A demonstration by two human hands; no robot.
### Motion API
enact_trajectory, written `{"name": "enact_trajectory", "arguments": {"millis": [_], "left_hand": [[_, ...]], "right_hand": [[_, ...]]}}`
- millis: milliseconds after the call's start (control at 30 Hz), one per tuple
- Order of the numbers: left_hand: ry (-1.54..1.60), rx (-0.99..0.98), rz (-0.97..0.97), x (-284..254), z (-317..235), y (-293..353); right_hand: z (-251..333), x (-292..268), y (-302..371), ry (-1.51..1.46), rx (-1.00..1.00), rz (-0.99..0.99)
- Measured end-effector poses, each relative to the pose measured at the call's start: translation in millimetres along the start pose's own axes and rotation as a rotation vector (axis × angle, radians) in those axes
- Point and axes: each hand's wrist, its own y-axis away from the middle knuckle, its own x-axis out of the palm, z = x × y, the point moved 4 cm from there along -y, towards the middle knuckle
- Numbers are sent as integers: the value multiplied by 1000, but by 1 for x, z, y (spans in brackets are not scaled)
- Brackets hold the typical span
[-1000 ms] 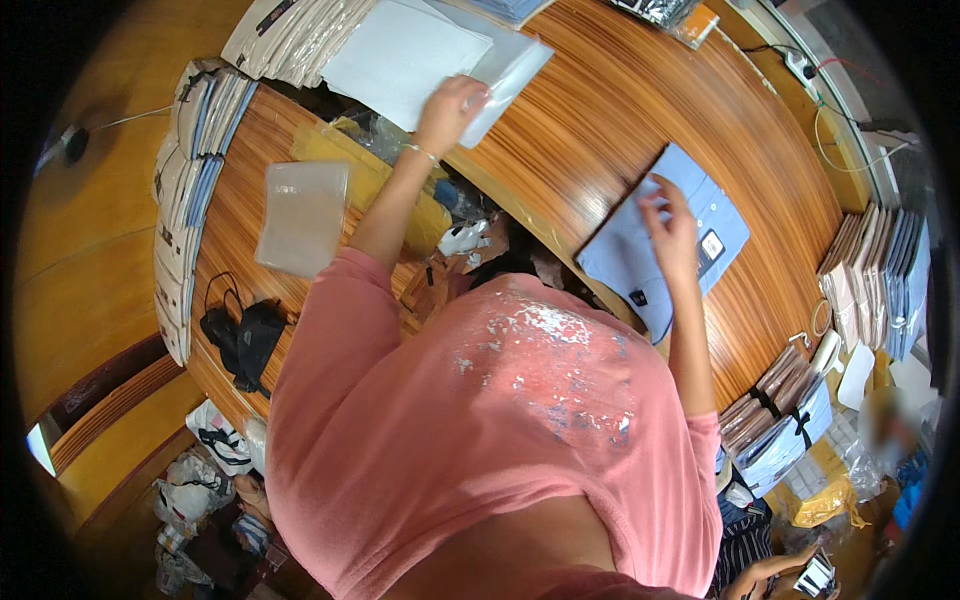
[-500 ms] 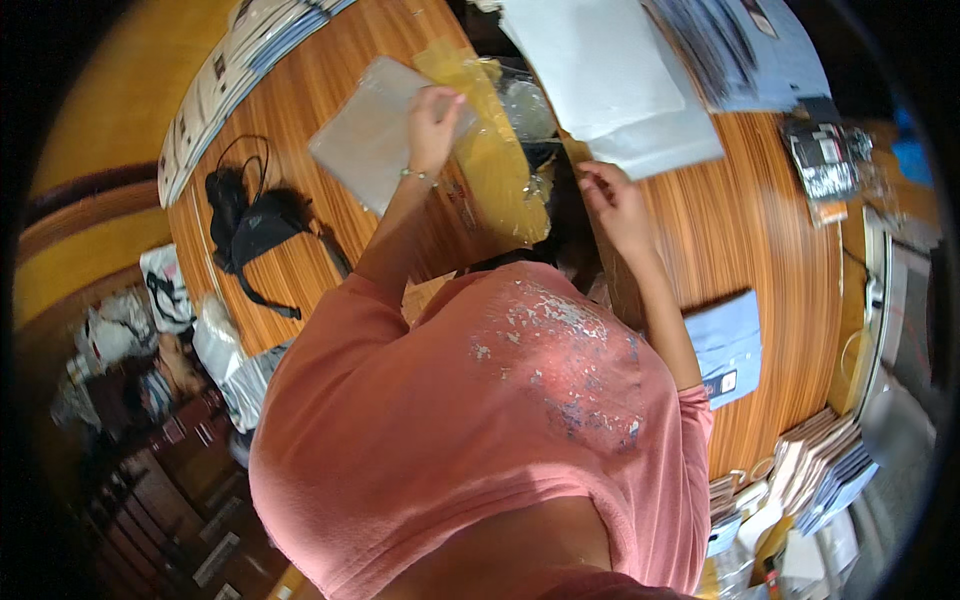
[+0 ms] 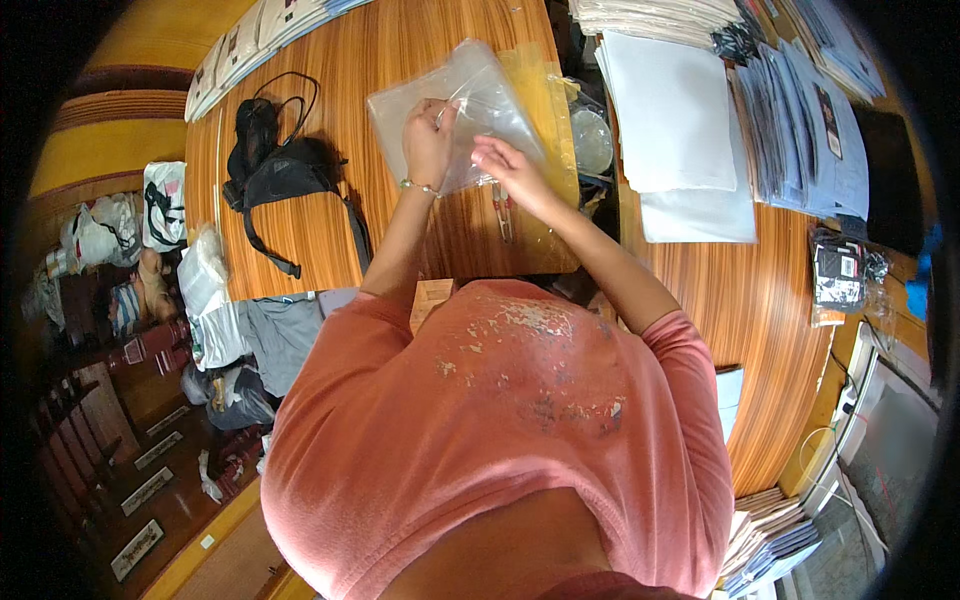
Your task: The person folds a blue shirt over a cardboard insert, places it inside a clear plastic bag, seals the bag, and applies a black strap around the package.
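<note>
- Here are the clear plastic bags (image 3: 480, 75), lying flat on the left wood-grain table (image 3: 380, 35), right edge overlapping the yellow plastic sheet (image 3: 533, 85).
- My left hand (image 3: 428, 140) is on them, fingers curled in; whether they pinch film, I can't tell.
- My right hand (image 3: 515, 175) is open, fingers loosely extended at their near-right side.
- Feather-light, floppy, slippery stuff, I'd judge, likely clinging: best pinched singly at a corner.

Black fabric bag with straps (image 3: 290, 175) toward wood-grain left table's (image 3: 460, 240) near left corner, translucent yellow plastic sheet (image 3: 540, 90) along its right edge, plastic-wrapped black-and-white packet (image 3: 838, 272) at wood-grain right table's (image 3: 760, 300) right edge.
</note>
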Motion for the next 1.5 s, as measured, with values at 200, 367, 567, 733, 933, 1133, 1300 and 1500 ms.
{"name": "enact_trajectory", "arguments": {"millis": [200,367,567,733,933,1133,1300,1500], "left_hand": [[36,416,50,-9,-24,36],[165,331,-226,-42,-6,3],[600,83,1009,73,-56,10],[666,57,896,165,-125,47],[489,781,881,257,-205,149],[259,1438,828,297,-247,269],[219,1120,957,337,-254,312],[521,468,1298,382,-250,345]], "right_hand": [[18,-17,3,-554,237,-72],[65,-59,33,-588,107,54],[111,-144,121,-392,-67,42],[125,-179,259,-547,-194,-261],[83,-184,424,-429,-82,-928],[55,-163,529,-519,-72,-1203],[16,-163,601,-566,-147,-1364],[-8,-161,644,-307,-90,-1502]]}}
